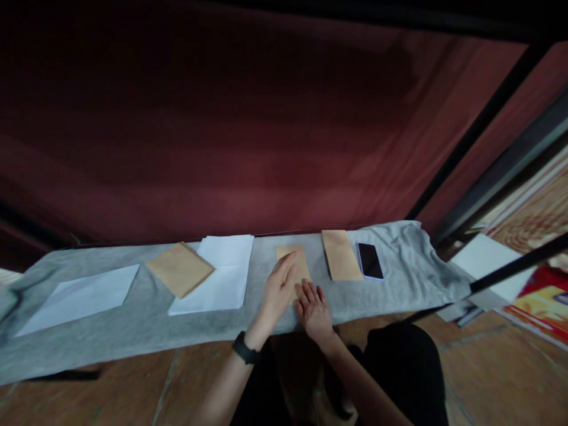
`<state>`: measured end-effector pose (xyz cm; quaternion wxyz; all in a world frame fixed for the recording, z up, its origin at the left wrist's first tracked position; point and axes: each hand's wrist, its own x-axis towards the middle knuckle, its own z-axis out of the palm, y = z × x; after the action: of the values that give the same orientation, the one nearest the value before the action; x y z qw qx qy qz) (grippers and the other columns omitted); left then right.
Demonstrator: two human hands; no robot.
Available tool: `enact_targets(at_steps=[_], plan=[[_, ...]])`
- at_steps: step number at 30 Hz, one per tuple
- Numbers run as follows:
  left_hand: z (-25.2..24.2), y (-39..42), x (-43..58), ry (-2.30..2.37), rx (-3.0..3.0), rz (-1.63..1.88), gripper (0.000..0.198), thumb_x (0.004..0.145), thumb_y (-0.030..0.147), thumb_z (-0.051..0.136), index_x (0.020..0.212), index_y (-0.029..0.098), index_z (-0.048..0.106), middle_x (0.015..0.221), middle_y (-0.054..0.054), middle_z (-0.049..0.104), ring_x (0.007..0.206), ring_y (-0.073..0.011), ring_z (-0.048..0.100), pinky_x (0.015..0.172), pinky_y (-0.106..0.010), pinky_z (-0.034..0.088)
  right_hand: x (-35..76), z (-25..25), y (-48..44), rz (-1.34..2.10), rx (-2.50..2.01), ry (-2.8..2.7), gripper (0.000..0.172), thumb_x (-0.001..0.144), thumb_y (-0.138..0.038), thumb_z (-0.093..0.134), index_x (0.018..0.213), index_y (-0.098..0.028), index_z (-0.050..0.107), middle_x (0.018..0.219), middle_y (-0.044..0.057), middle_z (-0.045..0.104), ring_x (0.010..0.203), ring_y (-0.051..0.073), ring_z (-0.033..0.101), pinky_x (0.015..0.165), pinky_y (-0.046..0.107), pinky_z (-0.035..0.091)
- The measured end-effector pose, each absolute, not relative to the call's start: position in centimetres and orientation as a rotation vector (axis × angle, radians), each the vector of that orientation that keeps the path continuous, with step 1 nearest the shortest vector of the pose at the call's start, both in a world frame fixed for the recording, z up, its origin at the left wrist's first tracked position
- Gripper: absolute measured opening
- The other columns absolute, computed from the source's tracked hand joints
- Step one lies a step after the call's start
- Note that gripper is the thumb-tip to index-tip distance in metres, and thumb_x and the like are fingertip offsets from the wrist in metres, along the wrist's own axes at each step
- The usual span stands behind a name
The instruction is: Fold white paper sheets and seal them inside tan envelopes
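Note:
A small brown paper envelope (300, 255) lies on the grey cloth in front of me, partly covered by both hands. My left hand (279, 284), with a black band on its wrist, rests over the envelope's left part, its fingers stretched out and nearly together. Laid flat with fingers spread, my right hand (314, 307) touches the envelope's lower right edge. Neither hand grips anything. Another brown envelope (342, 255) lies to the right, beside a dark-screened phone (370, 261). Left of my hands, a stack of brown envelopes (178, 271) overlaps white paper sheets (224, 278).
A white sheet (82, 296) lies at the left of the narrow cloth-covered table (146, 331). Behind rises a dark red panel (266, 148). A dark metal bar (481, 130) slants at the right, near a white board (486, 263) and a red-and-yellow package (544, 305).

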<state>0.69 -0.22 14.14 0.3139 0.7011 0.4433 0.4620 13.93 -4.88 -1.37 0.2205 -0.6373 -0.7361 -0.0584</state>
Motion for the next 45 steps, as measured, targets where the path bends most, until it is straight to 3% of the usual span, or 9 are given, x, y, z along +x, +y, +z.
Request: enact_targets(at_steps=[6,9,14,18,30,45], plan=[[3.2,0.1,1.6,1.336,2.487,0.38,0.058,0.106,0.041,0.027,0.154,0.012,0.043,0.161,-0.013,0.043,0.153,-0.0226,0.034,0.126,-0.042,0.03,14.1,-1.7,-4.9,-0.137,-1.775,-2.035,0.047,0.102,-0.025,0.049,0.148,-0.018,0.054,0.155,0.01,0.051,0.143,0.025,0.048,0.124,0.046,0.027],[1.1,0.7,1.3,1.422,2.585,0.229,0.06,0.107,0.041,0.022,0.157,0.013,0.038,0.165,-0.012,0.037,0.155,-0.0228,0.028,0.127,-0.044,0.026,14.1,-1.8,-4.8,-0.14,-1.768,-2.011,0.047,0.103,-0.023,0.046,0.149,-0.017,0.053,0.153,0.01,0.054,0.142,0.024,0.05,0.124,0.045,0.027],[0.5,4.2,1.6,1.463,2.637,0.192,0.06,0.106,0.04,0.019,0.159,0.014,0.036,0.167,-0.01,0.033,0.157,-0.0221,0.022,0.128,-0.044,0.02,14.0,-1.3,-4.7,-0.114,-1.781,-2.003,0.044,0.105,-0.029,0.045,0.145,-0.016,0.058,0.148,0.011,0.059,0.14,0.026,0.052,0.124,0.046,0.027],[0.4,7.7,2.8,1.512,2.615,0.176,0.06,0.105,0.038,0.021,0.16,0.018,0.033,0.168,-0.008,0.031,0.158,-0.0231,0.018,0.128,-0.048,0.017,14.0,-1.1,-4.6,-0.097,-1.778,-1.997,0.047,0.105,-0.031,0.044,0.148,-0.017,0.054,0.153,0.009,0.054,0.141,0.026,0.051,0.124,0.046,0.028],[0.4,14.3,5.3,1.63,2.515,0.262,0.06,0.103,0.045,0.028,0.16,0.025,0.035,0.167,-0.005,0.035,0.157,-0.0294,0.02,0.126,-0.056,0.01,14.2,-0.7,-4.7,-0.049,-1.789,-2.013,0.051,0.106,-0.033,0.043,0.155,-0.02,0.045,0.157,0.01,0.049,0.144,0.025,0.047,0.123,0.047,0.029],[0.3,6.6,1.8,1.42,2.678,0.193,0.059,0.106,0.036,0.02,0.161,0.017,0.031,0.169,-0.004,0.029,0.158,-0.0212,0.017,0.129,-0.043,0.013,14.1,-1.3,-4.6,-0.011,-1.809,-1.997,0.052,0.106,-0.03,0.038,0.154,-0.011,0.044,0.157,0.013,0.049,0.146,0.026,0.045,0.125,0.047,0.024]])
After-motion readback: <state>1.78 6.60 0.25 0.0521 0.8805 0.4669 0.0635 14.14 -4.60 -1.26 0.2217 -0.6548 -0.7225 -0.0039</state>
